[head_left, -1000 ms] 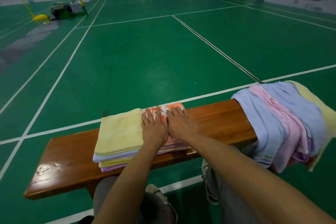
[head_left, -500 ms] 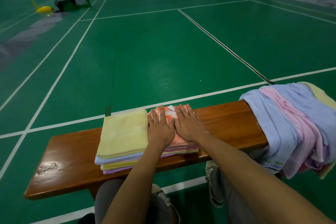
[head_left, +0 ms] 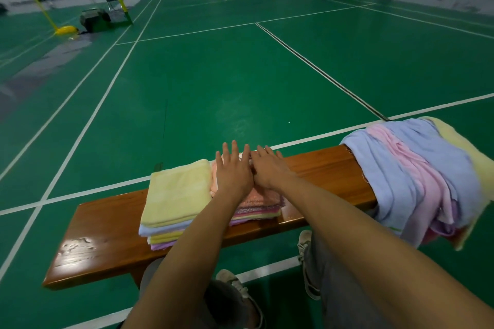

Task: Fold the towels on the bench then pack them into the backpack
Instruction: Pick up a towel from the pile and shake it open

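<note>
Now both arms reach forward side by side, left hand (head_left: 233, 174) and right hand (head_left: 268, 171) flat, fingers straight, pressing the orange towel (head_left: 252, 199) on the bench (head_left: 107, 238).

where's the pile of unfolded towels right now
In the head view the unfolded towels hang over the right end of the bench, apart from the right hand and the folded stacks.
</note>
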